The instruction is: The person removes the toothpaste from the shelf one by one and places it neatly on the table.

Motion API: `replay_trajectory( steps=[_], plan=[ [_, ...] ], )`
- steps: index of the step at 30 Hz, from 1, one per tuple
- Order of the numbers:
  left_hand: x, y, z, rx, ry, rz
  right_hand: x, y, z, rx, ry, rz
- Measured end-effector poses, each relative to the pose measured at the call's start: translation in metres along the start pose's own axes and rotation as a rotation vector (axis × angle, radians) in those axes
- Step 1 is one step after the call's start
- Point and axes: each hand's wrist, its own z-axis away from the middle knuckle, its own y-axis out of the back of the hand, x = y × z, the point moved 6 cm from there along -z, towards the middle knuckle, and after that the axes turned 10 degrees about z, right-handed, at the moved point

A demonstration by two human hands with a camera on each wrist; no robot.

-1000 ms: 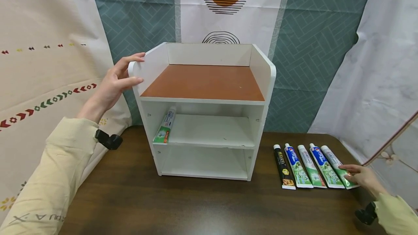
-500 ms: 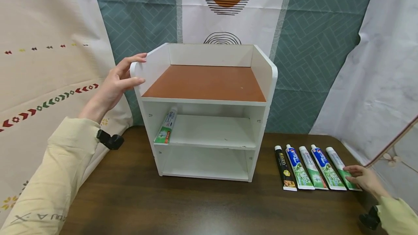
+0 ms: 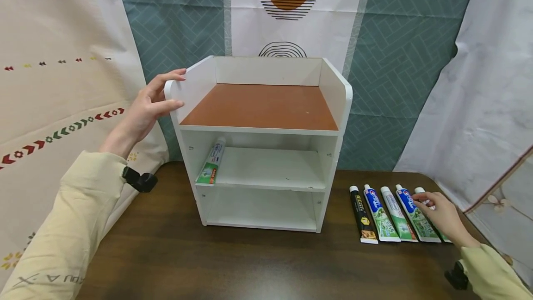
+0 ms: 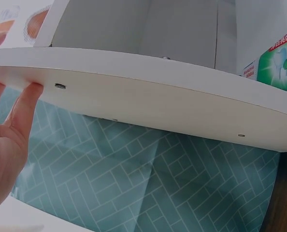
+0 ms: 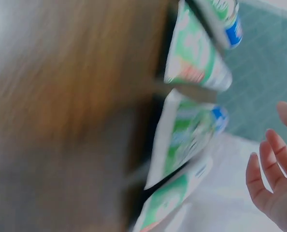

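Note:
My left hand (image 3: 145, 101) holds the upper left side panel of a white shelf unit (image 3: 258, 128). In the left wrist view, fingers (image 4: 27, 104) touch the panel's outer face and another digit lies over its edge. One toothpaste tube (image 3: 211, 162) lies on the middle shelf at its left end. On the table's right side several toothpaste tubes lie side by side, a black one (image 3: 363, 214) leftmost. Over the rightmost tube (image 3: 418, 190) is my right hand (image 3: 443, 216), partly covering it. In the right wrist view its fingers are loosely bent and apart from the tubes, holding nothing.
The dark wooden table (image 3: 250, 263) stretches in front of the unit. A patterned green cloth (image 3: 399, 68) hangs behind, with pale cloths at both sides. A brown-edged panel (image 3: 516, 203) stands by the table's right edge.
My right hand has left the lower part of the rightmost tube and moved up and left toward its cap end. The left hand stays on the shelf unit.

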Motion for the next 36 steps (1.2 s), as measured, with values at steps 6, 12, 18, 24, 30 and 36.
replay_trajectory(
  steps=[6, 12, 18, 24, 30, 36],
  plan=[
    [0.001, 0.000, 0.001, -0.004, 0.000, -0.001, -0.030, -0.002, -0.010, 0.019, 0.047, -0.038],
    [0.002, -0.001, -0.001, -0.007, -0.005, 0.002, -0.071, -0.008, -0.017, 0.022, 0.139, -0.138],
    [0.002, -0.001, 0.000, -0.003, -0.005, 0.004, -0.110, -0.012, -0.025, -0.029, 0.178, -0.237],
    [0.001, -0.002, 0.000, -0.012, -0.003, 0.005, -0.143, -0.011, -0.029, -0.018, 0.271, -0.302],
    [0.002, -0.002, 0.001, -0.022, -0.008, 0.025, -0.184, -0.001, -0.030, 0.027, 0.461, -0.343],
    [0.001, -0.001, 0.001, -0.025, -0.007, 0.023, -0.221, 0.009, -0.032, 0.028, 0.598, -0.400]
  ],
)
